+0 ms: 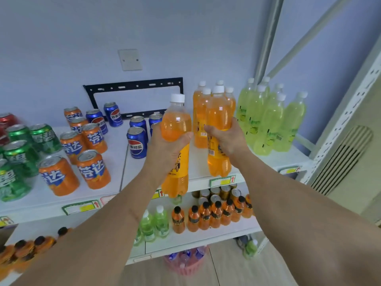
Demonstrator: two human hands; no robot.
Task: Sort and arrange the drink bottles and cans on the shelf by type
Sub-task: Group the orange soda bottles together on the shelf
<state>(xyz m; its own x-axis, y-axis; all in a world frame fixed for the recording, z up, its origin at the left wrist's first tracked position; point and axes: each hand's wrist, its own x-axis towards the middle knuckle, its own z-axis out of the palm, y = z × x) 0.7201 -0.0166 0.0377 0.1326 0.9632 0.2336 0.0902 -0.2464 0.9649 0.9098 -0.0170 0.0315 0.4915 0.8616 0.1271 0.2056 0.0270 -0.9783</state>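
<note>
My left hand (168, 150) grips an orange soda bottle (176, 124) with a white cap, held upright in front of the top shelf's (206, 162) front edge. My right hand (226, 139) is wrapped around a second orange soda bottle (219, 112) standing near the shelf's front edge. Behind it stands a cluster of orange bottles (201, 112). Several green bottles (268, 120) stand to the right. On the left sit blue cans (137, 144), orange cans (93, 169) and green cans (20, 153).
Red cans (7, 120) sit at the far left. The lower shelf (206, 236) carries small orange bottles (216, 213), green bottles (154, 223) and gold cans (218, 191). A pink basket (185, 263) with bottles stands on the floor. A white upright (340, 120) bounds the right.
</note>
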